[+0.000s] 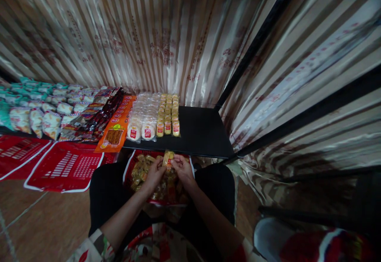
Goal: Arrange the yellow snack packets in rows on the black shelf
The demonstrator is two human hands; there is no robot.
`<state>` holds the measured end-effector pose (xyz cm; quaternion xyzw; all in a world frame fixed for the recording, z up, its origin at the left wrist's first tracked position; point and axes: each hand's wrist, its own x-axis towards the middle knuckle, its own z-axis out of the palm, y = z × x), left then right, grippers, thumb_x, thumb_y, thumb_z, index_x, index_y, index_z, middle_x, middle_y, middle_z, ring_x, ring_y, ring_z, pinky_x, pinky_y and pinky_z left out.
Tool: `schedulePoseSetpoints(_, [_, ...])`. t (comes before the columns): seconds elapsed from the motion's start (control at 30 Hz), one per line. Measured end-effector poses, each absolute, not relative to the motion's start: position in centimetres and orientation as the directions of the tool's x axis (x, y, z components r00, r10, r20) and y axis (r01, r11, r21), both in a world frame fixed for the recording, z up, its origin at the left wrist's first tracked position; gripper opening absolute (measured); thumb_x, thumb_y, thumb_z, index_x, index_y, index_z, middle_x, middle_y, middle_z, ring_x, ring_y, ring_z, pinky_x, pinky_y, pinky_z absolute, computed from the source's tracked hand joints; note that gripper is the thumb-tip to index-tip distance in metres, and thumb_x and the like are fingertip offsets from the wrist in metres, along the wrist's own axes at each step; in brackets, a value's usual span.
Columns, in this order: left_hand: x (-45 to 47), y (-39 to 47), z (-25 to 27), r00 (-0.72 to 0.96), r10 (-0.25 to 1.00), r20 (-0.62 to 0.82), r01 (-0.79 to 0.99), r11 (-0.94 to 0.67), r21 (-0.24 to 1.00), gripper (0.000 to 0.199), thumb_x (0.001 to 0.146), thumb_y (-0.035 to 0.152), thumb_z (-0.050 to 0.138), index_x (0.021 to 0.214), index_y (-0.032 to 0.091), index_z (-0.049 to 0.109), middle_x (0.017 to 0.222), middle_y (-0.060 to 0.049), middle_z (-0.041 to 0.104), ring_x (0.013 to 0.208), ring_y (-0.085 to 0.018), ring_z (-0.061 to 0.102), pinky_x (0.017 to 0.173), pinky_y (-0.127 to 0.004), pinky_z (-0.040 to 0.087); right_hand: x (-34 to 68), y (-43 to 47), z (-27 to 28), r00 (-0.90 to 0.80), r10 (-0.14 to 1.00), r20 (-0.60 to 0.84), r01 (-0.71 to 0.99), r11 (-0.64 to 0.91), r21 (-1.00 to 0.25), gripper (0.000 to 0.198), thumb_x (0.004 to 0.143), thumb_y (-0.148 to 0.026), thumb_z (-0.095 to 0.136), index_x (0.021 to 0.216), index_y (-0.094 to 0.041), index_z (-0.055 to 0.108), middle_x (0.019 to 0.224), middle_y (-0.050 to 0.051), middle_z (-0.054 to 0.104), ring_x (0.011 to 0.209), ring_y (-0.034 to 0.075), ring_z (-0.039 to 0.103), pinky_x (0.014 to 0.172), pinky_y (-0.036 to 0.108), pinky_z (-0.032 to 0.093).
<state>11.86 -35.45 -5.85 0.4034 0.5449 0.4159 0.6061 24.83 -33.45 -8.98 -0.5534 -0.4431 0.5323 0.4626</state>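
Between my legs stands a red basket (127, 171) with a white rim, filled with small yellow wrapped snacks (139, 174). Above it, both hands hold one wrapped snack (168, 159), yellow with a red and white label. My left hand (155, 171) pinches its left side, and my right hand (182, 168) grips its right side. Just beyond, on a black shelf (202, 131), similar yellow wrapped snacks (168, 115) stand in 3 neat columns. Left of them lie columns of round white packaged crackers (141, 129).
An orange snack bag (116, 127), dark red packets (98, 115) and white and teal bags (52, 123) fill the shelf's left part. Red baskets (65, 166) sit below at left. A striped curtain (149, 35) hangs behind; black metal bars (258, 35) slant at right.
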Motion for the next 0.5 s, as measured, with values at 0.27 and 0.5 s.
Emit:
schedulePoseSetpoints(0.27, [11.0,-34.6,-6.1,0.036,0.951,-0.306,0.060,0.304,0.951,0.026,0.067,0.029,0.050,0.089,0.017,0.058,0.076,0.001,0.061,0.068,-0.012,0.056,0.059,-0.021,0.043,26.4,-33.7,-6.7,-0.020,0.975,0.221,0.638,0.183,-0.748,0.059,0.074,-0.028,0.060,0.130,-0.020,0.044,0.127,0.009,0.052,0.109,0.024,0.050,0.096,0.042,0.041])
schedulePoseSetpoints(0.5, [9.2,-33.0,-3.9,0.199,0.919,-0.339,0.368,0.251,0.895,0.024,0.065,0.026,0.050,0.080,0.015,0.066,0.078,-0.002,0.065,0.078,-0.018,0.057,0.074,-0.027,0.042,26.9,-34.1,-4.8,-0.464,0.852,0.244,0.673,0.518,-0.528,0.049,0.081,-0.019,0.054,0.130,-0.024,0.047,0.118,0.004,0.061,0.106,0.022,0.048,0.091,0.036,0.043])
